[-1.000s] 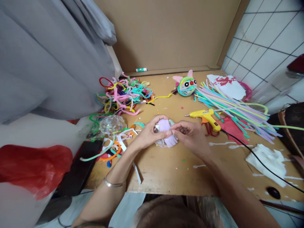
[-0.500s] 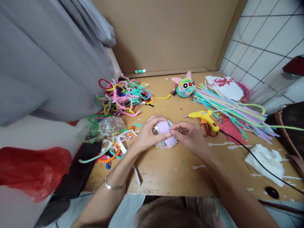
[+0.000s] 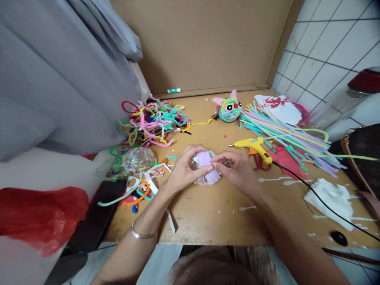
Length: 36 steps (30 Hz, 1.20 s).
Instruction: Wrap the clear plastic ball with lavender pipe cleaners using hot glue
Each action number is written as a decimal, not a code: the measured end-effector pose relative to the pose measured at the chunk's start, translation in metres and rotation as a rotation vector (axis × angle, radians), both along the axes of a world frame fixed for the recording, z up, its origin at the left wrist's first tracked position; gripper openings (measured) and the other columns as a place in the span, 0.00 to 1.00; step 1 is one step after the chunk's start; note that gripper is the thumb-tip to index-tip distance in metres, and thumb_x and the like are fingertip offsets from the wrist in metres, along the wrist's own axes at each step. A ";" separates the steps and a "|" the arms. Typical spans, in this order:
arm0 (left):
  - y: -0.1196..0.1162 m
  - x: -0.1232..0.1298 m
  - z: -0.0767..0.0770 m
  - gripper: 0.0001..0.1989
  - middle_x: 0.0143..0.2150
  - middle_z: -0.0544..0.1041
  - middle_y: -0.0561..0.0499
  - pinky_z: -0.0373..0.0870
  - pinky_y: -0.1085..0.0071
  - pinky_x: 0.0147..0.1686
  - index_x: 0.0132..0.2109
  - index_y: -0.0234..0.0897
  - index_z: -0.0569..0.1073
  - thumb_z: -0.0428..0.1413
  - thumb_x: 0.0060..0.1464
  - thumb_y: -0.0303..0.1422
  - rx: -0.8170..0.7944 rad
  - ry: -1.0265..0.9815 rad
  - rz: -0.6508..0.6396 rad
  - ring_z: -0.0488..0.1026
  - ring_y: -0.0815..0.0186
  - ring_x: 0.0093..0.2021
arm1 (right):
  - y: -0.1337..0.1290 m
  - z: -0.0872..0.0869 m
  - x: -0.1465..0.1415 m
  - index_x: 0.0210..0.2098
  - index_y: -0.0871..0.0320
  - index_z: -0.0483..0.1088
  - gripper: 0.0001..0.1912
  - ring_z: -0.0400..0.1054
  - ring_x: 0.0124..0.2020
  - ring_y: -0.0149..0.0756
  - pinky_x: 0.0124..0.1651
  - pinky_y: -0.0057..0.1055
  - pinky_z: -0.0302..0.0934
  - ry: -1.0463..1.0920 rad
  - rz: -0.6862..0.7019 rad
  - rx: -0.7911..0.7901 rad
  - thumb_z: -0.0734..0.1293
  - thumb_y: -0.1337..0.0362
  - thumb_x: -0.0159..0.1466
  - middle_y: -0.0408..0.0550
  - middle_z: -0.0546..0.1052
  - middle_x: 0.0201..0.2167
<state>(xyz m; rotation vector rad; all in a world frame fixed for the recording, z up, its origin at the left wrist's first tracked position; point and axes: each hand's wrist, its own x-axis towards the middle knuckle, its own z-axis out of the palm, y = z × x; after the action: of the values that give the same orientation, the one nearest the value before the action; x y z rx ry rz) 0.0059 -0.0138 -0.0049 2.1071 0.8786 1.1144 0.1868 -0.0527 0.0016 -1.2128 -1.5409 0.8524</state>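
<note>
Desk open up to left hand and right hand. Beyond, free lane runs back between pipe-cleaner heap and cat-faced ball; yellow pipe cleaner pokes in. Right: glue gun just past the hand, black cord trailing off. Left: clear plastic ball, white strips block.

Purple strips over a clear round piece

So the clear piece is roundish and shiny, sitting just off picture centre, around 5 o'clock. The purple strips lie flat, side by side, across its top, running roughly 12 to 5, with the 5 o'clock ends fanned apart. Left hand grips it from 9, thumb across the strips. Right hand has fingertips pinched at the strips' 3 o'clock edge.
</note>
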 end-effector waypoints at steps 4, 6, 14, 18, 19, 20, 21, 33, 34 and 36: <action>-0.001 0.001 0.001 0.18 0.47 0.75 0.44 0.69 0.63 0.50 0.48 0.38 0.72 0.62 0.53 0.42 0.028 -0.011 -0.015 0.73 0.59 0.50 | 0.001 -0.001 0.000 0.27 0.59 0.75 0.07 0.61 0.20 0.26 0.24 0.25 0.53 0.005 0.004 -0.003 0.65 0.64 0.56 0.42 0.72 0.20; -0.001 0.002 0.001 0.17 0.48 0.75 0.44 0.69 0.62 0.51 0.47 0.38 0.72 0.62 0.54 0.42 0.038 -0.014 -0.022 0.72 0.59 0.51 | 0.001 -0.001 0.000 0.27 0.59 0.75 0.07 0.61 0.20 0.26 0.24 0.25 0.53 0.013 -0.006 -0.003 0.66 0.64 0.56 0.42 0.72 0.20; 0.000 0.002 0.000 0.14 0.48 0.76 0.44 0.67 0.60 0.54 0.48 0.39 0.73 0.61 0.56 0.39 0.069 -0.029 -0.073 0.71 0.59 0.53 | 0.001 0.000 0.000 0.27 0.59 0.75 0.07 0.61 0.20 0.26 0.23 0.24 0.53 0.046 -0.013 -0.018 0.66 0.64 0.56 0.41 0.72 0.19; -0.001 0.003 0.002 0.14 0.49 0.75 0.44 0.67 0.58 0.55 0.48 0.39 0.74 0.60 0.57 0.39 0.054 -0.020 -0.075 0.70 0.59 0.54 | 0.001 0.001 0.000 0.28 0.59 0.76 0.07 0.62 0.20 0.27 0.24 0.24 0.54 0.047 -0.012 -0.032 0.66 0.63 0.56 0.41 0.72 0.19; -0.002 0.003 0.002 0.13 0.49 0.75 0.43 0.67 0.57 0.55 0.47 0.39 0.74 0.60 0.57 0.39 0.047 -0.016 -0.075 0.70 0.59 0.55 | 0.001 0.001 0.000 0.28 0.59 0.76 0.07 0.62 0.20 0.27 0.24 0.25 0.54 0.047 -0.013 -0.036 0.66 0.63 0.56 0.41 0.72 0.19; -0.002 0.003 0.003 0.13 0.49 0.75 0.43 0.67 0.57 0.55 0.47 0.38 0.74 0.60 0.57 0.39 0.040 -0.012 -0.074 0.70 0.59 0.55 | 0.001 0.001 0.000 0.28 0.59 0.76 0.07 0.62 0.20 0.27 0.24 0.25 0.54 0.049 -0.014 -0.038 0.66 0.63 0.56 0.41 0.72 0.20; -0.002 0.003 0.003 0.13 0.49 0.75 0.43 0.67 0.57 0.56 0.47 0.38 0.74 0.60 0.57 0.39 0.034 -0.007 -0.072 0.70 0.59 0.55 | 0.001 0.001 0.000 0.28 0.58 0.76 0.07 0.62 0.21 0.27 0.24 0.25 0.54 0.052 -0.017 -0.039 0.66 0.63 0.56 0.41 0.73 0.20; -0.002 -0.001 0.006 0.20 0.54 0.71 0.41 0.66 0.56 0.58 0.49 0.39 0.71 0.63 0.53 0.42 0.004 0.078 -0.111 0.68 0.56 0.58 | 0.000 0.003 -0.001 0.29 0.59 0.77 0.08 0.65 0.22 0.28 0.25 0.25 0.56 0.057 -0.040 -0.034 0.67 0.62 0.54 0.43 0.75 0.21; -0.003 -0.001 0.007 0.23 0.54 0.70 0.41 0.65 0.55 0.58 0.50 0.39 0.70 0.64 0.50 0.43 -0.001 0.095 -0.115 0.68 0.55 0.58 | 0.000 0.003 -0.001 0.29 0.59 0.77 0.08 0.65 0.21 0.28 0.24 0.25 0.56 0.057 -0.044 -0.031 0.67 0.62 0.54 0.43 0.75 0.20; -0.003 0.000 0.008 0.28 0.55 0.69 0.40 0.64 0.54 0.59 0.50 0.39 0.69 0.68 0.45 0.43 -0.003 0.129 -0.117 0.67 0.53 0.59 | 0.001 0.002 -0.001 0.28 0.59 0.76 0.08 0.65 0.21 0.28 0.25 0.25 0.57 0.056 -0.053 -0.023 0.67 0.63 0.54 0.42 0.74 0.20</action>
<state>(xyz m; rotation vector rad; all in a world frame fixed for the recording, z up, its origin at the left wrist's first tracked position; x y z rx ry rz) 0.0060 -0.0171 0.0033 2.2178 0.8038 0.9253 0.1854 -0.0520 0.0040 -1.2311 -1.4513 0.8650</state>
